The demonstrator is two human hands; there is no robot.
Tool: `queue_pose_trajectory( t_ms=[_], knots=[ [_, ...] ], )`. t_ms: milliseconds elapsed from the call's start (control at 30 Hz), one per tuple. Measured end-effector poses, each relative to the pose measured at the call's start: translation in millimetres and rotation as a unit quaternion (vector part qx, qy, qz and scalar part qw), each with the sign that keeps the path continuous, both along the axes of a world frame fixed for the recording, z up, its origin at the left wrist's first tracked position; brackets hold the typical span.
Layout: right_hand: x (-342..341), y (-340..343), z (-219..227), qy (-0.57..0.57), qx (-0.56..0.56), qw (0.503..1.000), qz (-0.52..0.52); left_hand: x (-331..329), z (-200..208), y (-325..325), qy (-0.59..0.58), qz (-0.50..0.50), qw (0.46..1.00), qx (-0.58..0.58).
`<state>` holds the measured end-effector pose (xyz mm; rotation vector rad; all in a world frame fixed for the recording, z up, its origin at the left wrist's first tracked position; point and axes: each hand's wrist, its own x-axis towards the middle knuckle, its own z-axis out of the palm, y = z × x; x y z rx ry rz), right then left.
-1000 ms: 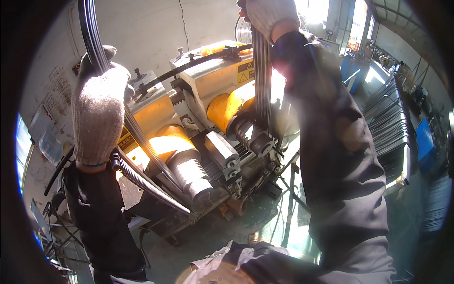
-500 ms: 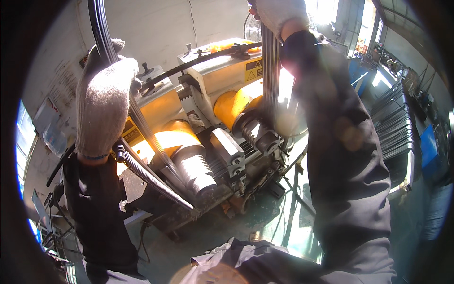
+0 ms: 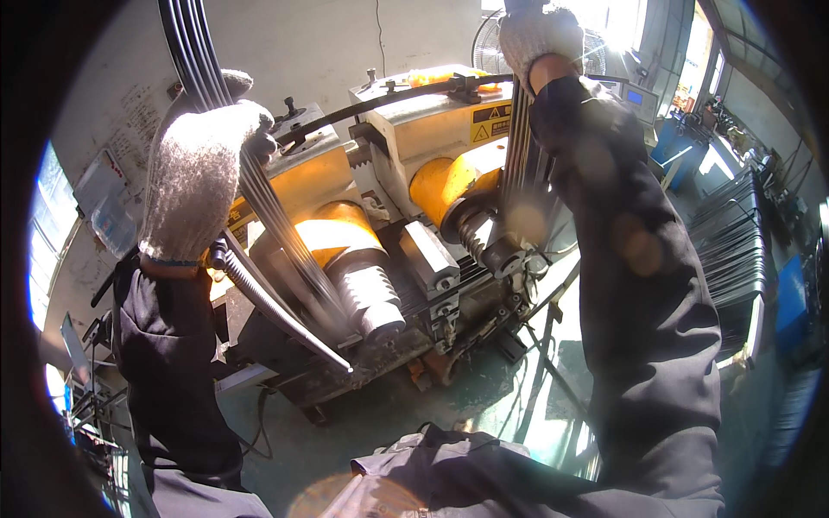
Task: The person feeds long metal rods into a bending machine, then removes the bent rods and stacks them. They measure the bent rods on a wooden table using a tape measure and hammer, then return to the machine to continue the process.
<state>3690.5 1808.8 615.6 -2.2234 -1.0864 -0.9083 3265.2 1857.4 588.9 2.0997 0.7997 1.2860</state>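
My left hand [image 3: 194,177], in a pale knit glove, is closed round a bundle of thin dark rods [image 3: 197,65]. The bundle rises past the upper edge and slants down in front of the machine's left roller [image 3: 367,298]. Raised at the upper right, my right hand [image 3: 542,41], gloved too, is closed at the top of a second dark bundle [image 3: 518,142]. That one hangs down beside the right roller [image 3: 485,246]. Its fingers are partly cut off by the upper edge. The lower ends of both bundles are blurred or hidden.
A machine with yellow roller housings [image 3: 432,186] stands before me, a black curved bar [image 3: 380,105] across its top. A grey corrugated hose [image 3: 281,311] slants below my left hand. At the right a rack [image 3: 734,246] carries many dark rods. A fan [image 3: 492,47] stands behind my right hand.
The view has shifted, so the machine sits a little further right in the picture. My right hand shows slightly lower and further right. Both hands keep their hold on the bundles.
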Motion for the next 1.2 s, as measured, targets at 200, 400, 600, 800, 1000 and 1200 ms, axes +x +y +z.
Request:
queue_pose_trajectory(
  t_ms=[200,400,600,800,1000,1200],
  knots=[
    [-56.3,-73.2,-78.5,-0.193,0.356,0.904,0.133,-22.3,-0.6,-1.2,0.051,-0.079,0.995,-0.024],
    [-163.9,-175.5,-277.7,0.425,0.428,0.722,0.339,-39.4,-3.2,12.7,0.097,-0.085,0.991,-0.027],
    [-159.0,-175.9,-402.8,0.672,0.312,0.604,0.296,-33.3,2.1,4.8,0.085,-0.07,0.99,-0.089],
    [-137.1,-124.1,-422.2,0.676,0.288,0.562,0.379,-27.4,3.6,-4.7,0.04,-0.041,0.99,-0.132],
    [-143.4,-80.8,-429.1,0.667,0.337,0.566,0.347,-22.1,8.2,-12.2,0.043,-0.03,0.987,-0.154],
    [-147.8,-65.1,-429.1,0.734,0.37,0.471,0.319,-12.0,15.7,-21.9,0.049,-0.006,0.982,-0.184]
  ],
)
